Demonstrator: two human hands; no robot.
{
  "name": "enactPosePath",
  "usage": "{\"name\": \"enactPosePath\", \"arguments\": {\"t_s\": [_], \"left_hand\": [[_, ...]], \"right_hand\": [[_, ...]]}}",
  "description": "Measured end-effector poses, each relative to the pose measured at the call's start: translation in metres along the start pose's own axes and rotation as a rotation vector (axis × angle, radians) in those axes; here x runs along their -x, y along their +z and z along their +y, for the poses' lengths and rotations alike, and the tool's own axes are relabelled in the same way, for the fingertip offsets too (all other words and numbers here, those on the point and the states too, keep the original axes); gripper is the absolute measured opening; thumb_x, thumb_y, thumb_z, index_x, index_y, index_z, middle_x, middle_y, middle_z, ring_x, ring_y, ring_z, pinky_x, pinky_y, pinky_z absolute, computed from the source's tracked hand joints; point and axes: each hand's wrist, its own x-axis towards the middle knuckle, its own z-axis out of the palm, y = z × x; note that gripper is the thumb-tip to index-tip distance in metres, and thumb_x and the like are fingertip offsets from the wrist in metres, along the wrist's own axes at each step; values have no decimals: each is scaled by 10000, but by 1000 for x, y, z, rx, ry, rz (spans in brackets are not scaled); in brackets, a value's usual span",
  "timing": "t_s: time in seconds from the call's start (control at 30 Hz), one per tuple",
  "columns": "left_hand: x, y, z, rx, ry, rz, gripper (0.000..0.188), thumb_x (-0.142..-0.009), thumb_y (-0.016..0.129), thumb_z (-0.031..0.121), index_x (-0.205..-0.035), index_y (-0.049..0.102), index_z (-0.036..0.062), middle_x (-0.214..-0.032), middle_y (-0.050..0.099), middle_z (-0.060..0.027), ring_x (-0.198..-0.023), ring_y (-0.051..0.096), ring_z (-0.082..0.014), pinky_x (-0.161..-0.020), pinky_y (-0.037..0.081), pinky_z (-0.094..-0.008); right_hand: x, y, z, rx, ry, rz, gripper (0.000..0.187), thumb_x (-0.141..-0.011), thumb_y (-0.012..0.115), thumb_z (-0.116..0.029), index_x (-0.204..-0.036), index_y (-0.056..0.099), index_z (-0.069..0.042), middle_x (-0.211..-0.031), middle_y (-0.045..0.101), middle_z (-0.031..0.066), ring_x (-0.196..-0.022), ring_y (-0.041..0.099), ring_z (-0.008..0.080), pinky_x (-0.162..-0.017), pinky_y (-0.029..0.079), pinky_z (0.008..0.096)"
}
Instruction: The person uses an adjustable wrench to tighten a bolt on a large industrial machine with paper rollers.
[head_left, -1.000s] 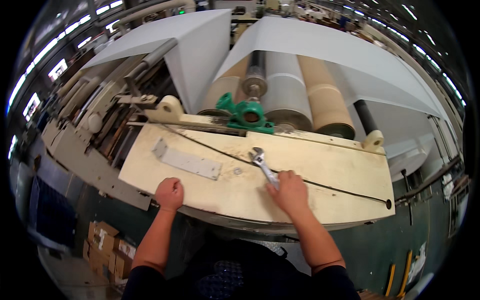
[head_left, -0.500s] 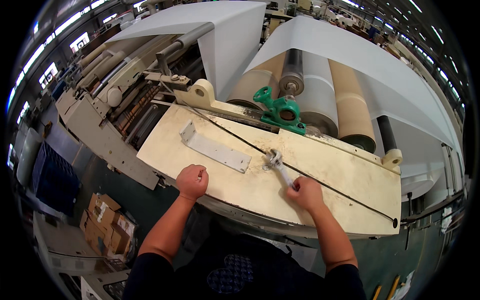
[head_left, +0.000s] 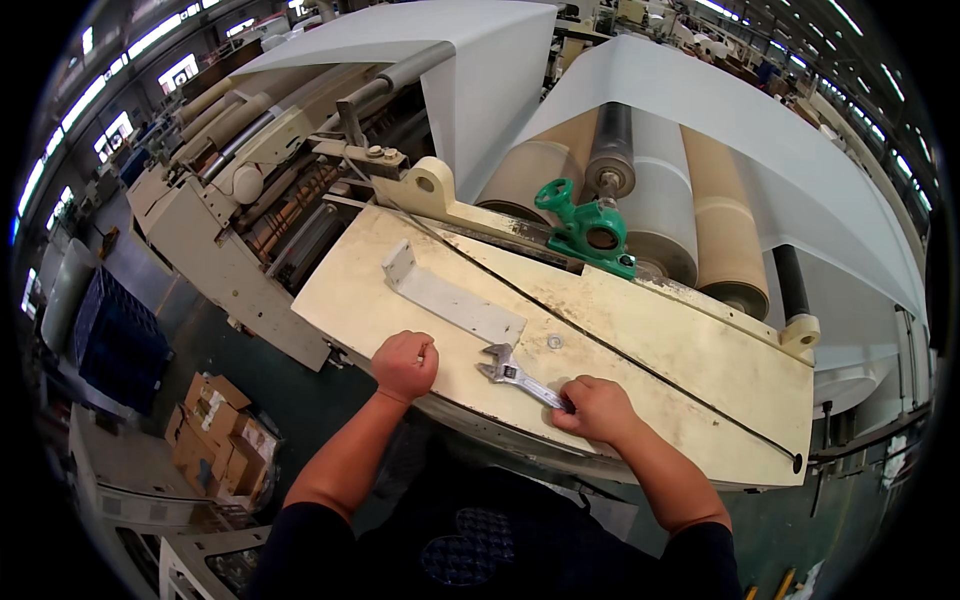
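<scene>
Head view: we look down on white sheets (head_left: 800,170) running over tan rolls (head_left: 722,225), which lie beyond the cream worktop (head_left: 690,370). A thin black line (head_left: 640,365) crosses the worktop slantwise. At the worktop's far edge sits a green bearing block (head_left: 590,228). A pale metal bracket (head_left: 450,298) lies flat on the worktop's left half. Our left hand (head_left: 405,365) rests at the worktop's near edge, curled into a fist, holding nothing we can see. Our right hand (head_left: 595,410) lies on the worktop nearer the middle, fingers closed over the handle of a wrench (head_left: 515,375). The wrench lies flat, its jaw end just short of the bracket. A small washer (head_left: 554,342) sits just beyond the wrench.
</scene>
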Motion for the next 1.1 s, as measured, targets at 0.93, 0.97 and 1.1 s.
{"name": "enactPosePath", "arguments": {"t_s": [0.93, 0.97, 1.1], "left_hand": [[1, 3, 0, -35, -35, 23, 39, -667, 587, 80, -659, 588, 118, -606, 544, -46, -555, 544, -248, -486, 436, -333], [1, 2, -1, -38, -40, 24, 39, -667, 587, 80, -659, 588, 118, -606, 544, -46, -555, 544, -248, -486, 436, -333], [-1, -2, 2, -4, -59, -9, 33, -677, 593, 74, -681, 601, 107, -608, 552, -62, -560, 546, -260, -502, 441, -343]], "right_hand": [[-62, 22, 20, 22, 80, 234, 193, -704, 616, -262, -715, 615, -69, -681, 572, 114, -625, 583, 294, -582, 493, 393], [-63, 22, 20, 14, 84, 221, 196, -708, 614, -266, -723, 621, -70, -683, 573, 114, -636, 584, 294, -593, 494, 393], [-53, 15, 18, 11, 84, 206, 201, -709, 620, -275, -717, 622, -74, -702, 585, 114, -635, 584, 293, -589, 491, 393]]}}
